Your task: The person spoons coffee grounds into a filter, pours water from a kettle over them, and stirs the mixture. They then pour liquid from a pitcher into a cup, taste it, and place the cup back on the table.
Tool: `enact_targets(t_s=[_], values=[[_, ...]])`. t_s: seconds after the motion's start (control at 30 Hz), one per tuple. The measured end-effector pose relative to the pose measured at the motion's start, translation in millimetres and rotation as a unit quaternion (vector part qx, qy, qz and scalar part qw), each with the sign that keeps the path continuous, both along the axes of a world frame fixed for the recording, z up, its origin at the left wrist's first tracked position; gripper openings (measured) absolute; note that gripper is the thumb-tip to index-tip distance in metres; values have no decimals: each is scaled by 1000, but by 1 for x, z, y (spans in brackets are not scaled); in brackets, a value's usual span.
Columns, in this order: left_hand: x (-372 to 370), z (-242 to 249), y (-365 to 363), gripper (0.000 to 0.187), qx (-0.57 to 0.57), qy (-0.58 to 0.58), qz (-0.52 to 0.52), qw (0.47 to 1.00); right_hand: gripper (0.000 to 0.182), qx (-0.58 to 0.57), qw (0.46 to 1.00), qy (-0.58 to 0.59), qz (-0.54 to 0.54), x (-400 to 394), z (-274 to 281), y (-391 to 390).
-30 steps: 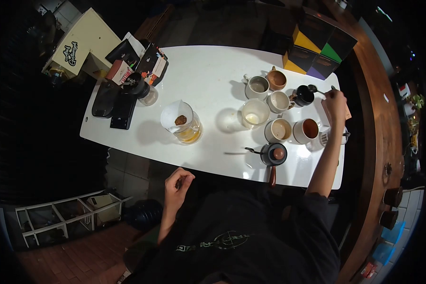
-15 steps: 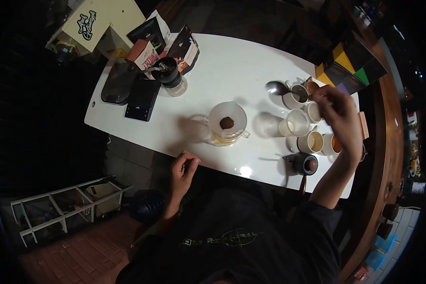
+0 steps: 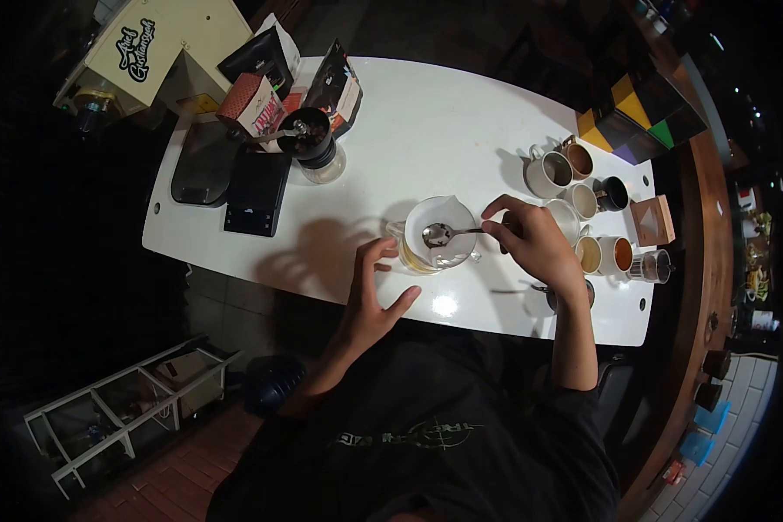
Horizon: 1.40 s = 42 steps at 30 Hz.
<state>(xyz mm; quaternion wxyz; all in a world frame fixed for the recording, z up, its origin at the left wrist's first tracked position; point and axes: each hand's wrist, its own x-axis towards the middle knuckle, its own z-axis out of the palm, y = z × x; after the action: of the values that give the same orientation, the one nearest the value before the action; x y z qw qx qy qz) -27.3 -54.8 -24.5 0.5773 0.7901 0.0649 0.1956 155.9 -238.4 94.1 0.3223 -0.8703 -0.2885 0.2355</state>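
A metal spoon [image 3: 438, 234] is pinched by its handle in my right hand [image 3: 535, 245], its bowl over the white paper filter [image 3: 451, 210]. The filter sits in a dripper on top of a glass coffee server [image 3: 411, 254] near the table's front edge. The spoon's bowl covers most of the view of the coffee grounds inside. My left hand [image 3: 372, 294] is open beside the server, fingers curved around its left side and thumb spread away toward the front edge.
Several cups [image 3: 549, 174] stand at the right of the white table [image 3: 426, 104]. At the left are a hand grinder [image 3: 311, 143], a black scale [image 3: 257, 193] and coffee bags [image 3: 339, 91]. A dark pot [image 3: 561, 301] is partly hidden by my right forearm.
My right hand has come left from above the cups to the dripper, with the spoon now showing in it. My left hand has moved up to the server and opened its fingers.
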Motion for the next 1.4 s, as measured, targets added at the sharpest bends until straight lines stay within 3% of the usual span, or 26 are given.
enact_targets(t_s=[0.1, 0.17, 0.27, 0.33, 0.4, 0.43, 0.47, 0.5, 0.57, 0.63, 0.7, 0.73, 0.8, 0.83, 0.9, 0.97, 1.07, 1.2, 1.27, 1.4], values=[[12, 7, -3, 76, 13, -4, -4, 1000, 24, 10, 998, 50, -19, 0, -6, -3], [20, 15, -6, 79, 136, -33, 16, 990, 28, 19, 997, 70, -27, 0, -7, -7], [22, 17, -13, 79, 187, -30, 15, 982, 34, 16, 995, 86, -57, -1, -3, -13], [22, 18, -16, 76, 207, -38, 27, 977, 37, 0, 977, -172, -124, -4, 6, -32], [19, 19, -16, 74, 224, -42, 36, 973, 25, 51, 953, -161, -251, -14, 42, -56], [17, 19, -14, 71, 246, -53, 57, 966, 20, 154, 925, -240, -253, -16, 40, -75], [16, 19, -12, 69, 266, -66, 76, 959, 20, 98, 917, -230, -310, -24, 49, -95], [15, 15, -11, 69, 264, -67, 64, 960, 25, 43, 901, -303, -307, -30, 46, -114], [13, 4, -11, 64, 168, -103, 128, 972, 34, -120, 890, -240, -369, -46, 34, -152], [14, 4, -11, 58, 157, -123, 143, 969, 47, -274, 856, -189, -396, -65, -2, -197], [18, 3, -14, 54, 112, -141, 140, 974, 57, -347, 844, -58, -404, -81, -37, -240], [19, 3, -12, 51, 133, -139, 147, 970, 57, -329, 863, -11, -383, -88, -63, -266], [23, 8, -7, 47, 201, -128, 161, 958, 56, -135, 905, 147, -376, -99, -123, -301], [27, 12, -4, 47, 201, -130, 154, 959, 56, -9, 900, 225, -373, -102, -130, -299], [37, 18, 1, 45, 246, -144, 164, 944, 53, 113, 833, 344, -418, -103, -132, -272], [47, 27, 3, 44, 252, -155, 160, 942, 50, 165, 830, 344, -406, -100, -146, -255], [57, 35, 3, 43, 254, -187, 148, 937, 39, 331, 784, 357, -386, -98, -162, -241], [57, 26, 0, 45, 259, -163, 130, 943, 36, 385, 725, 368, -437, -107, -175, -236], [53, 16, 0, 49, 224, -137, 114, 958, 36, 308, 773, 261, -489, -114, -178, -227], [43, -3, 1, 49, 130, -107, 102, 980, 41, 250, 804, 216, -494, -124, -146, -221]])
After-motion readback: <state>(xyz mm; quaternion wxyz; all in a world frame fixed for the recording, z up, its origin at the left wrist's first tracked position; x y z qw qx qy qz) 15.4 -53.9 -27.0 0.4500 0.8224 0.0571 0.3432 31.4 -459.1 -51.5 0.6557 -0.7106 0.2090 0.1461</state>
